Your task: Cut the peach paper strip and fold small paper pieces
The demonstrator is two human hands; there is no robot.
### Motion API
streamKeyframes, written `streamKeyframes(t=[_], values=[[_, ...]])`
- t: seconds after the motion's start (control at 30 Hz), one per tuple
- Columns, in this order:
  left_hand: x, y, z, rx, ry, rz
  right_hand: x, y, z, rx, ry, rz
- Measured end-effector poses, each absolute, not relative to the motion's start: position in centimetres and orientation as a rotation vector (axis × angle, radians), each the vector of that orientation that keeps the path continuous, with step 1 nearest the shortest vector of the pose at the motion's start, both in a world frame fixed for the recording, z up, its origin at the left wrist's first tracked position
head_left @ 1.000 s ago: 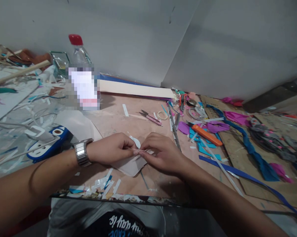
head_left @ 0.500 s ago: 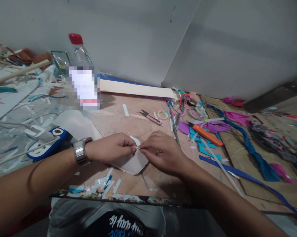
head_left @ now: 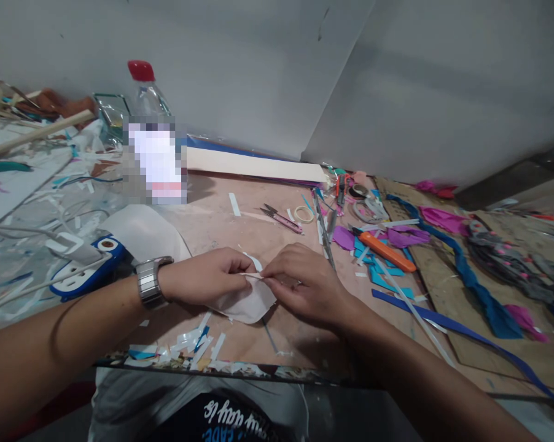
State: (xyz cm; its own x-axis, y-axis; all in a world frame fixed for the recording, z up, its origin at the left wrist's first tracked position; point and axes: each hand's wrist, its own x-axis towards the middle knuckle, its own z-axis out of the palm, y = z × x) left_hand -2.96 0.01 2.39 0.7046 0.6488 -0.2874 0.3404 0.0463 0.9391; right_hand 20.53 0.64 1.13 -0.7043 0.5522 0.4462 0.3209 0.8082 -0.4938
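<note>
A thin, pale, rounded sheet (head_left: 247, 304) lies over the pinkish tabletop (head_left: 212, 215), just in front of me. My left hand (head_left: 212, 276), with a metal watch on its wrist, grips the sheet's upper edge between thumb and curled fingers. At the same edge, my right hand (head_left: 304, 285) pinches with thumb and forefinger, close to the left thumb. A narrow white strip (head_left: 253, 261) shows just beyond the fingertips. Part of the sheet is hidden under my left hand. Another pale sheet (head_left: 150, 233) lies behind my left wrist.
Pink thread snips (head_left: 281, 219) and a tape roll (head_left: 303, 214) lie beyond my hands. An orange utility knife (head_left: 385, 250) rests on blue and purple scraps to the right. At left are a blue-and-white power strip (head_left: 88, 267) with cables and a red-capped bottle (head_left: 141, 72).
My left thumb has shifted slightly left along the sheet's edge, away from my right fingertips. The right hand's pinch is nearly unchanged.
</note>
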Motion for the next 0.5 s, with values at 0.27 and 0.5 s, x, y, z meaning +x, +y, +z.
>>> streamKeyframes(t=[0.27, 0.5], values=[[-2.72, -0.11, 2.05, 1.538, 0.874, 0.354, 20.43, 0.72, 1.20, -0.601, -2.371, 0.477], [-3.23, -0.08, 2.24, 1.617, 0.840, 0.255, 20.61, 0.74, 1.18, -0.660, -2.340, 0.479]])
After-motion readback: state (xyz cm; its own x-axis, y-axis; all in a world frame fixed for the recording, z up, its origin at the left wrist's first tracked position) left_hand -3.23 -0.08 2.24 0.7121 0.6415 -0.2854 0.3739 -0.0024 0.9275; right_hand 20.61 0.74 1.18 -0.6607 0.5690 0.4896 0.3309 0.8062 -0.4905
